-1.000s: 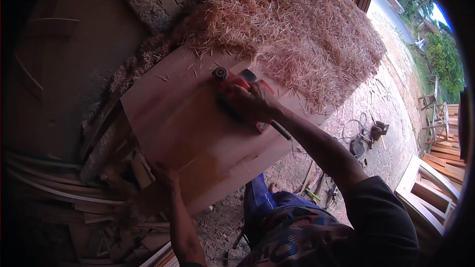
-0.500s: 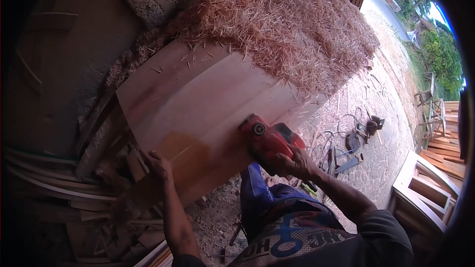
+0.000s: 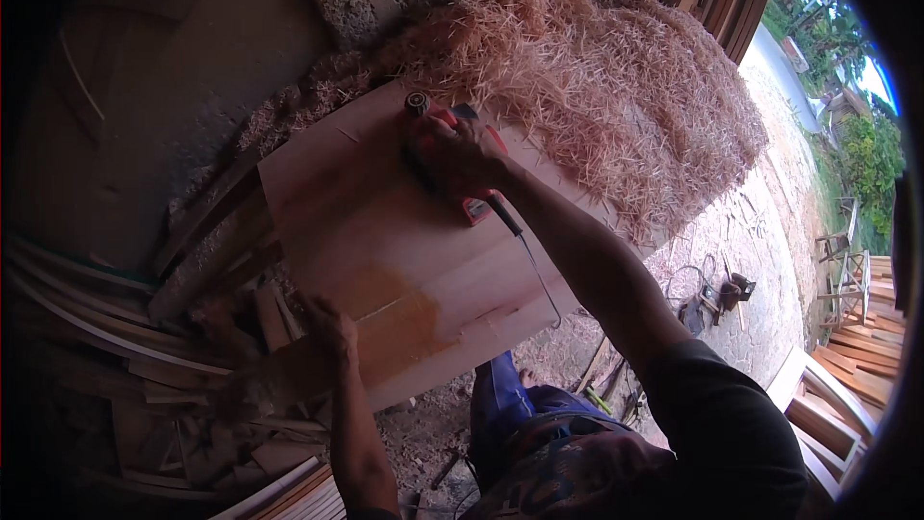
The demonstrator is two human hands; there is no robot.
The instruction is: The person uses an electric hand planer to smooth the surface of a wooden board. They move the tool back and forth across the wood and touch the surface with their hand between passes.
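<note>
1. Here's the red electric planer point(image 3: 420, 146), sitting on the far left part of the wooden panel point(image 3: 337, 221), the right hand point(image 3: 472, 154) wrapped firmly over its handle.
2. Around it, pale bare wood: that stretch looks well worked, I'd judge.
3. Nearer, an amber patch point(image 3: 390, 299) stands out, apparently not planed down, so the surface looks only partly done.
4. The left hand point(image 3: 330, 332) is at the panel's near left edge; whether it grips, I can't tell.
5. Far right, a big heap of wood shavings point(image 3: 597, 87) hides the panel, so its finish there is anyone's guess.
6. The power cord point(image 3: 534, 265) trails toward the near right edge.
</note>
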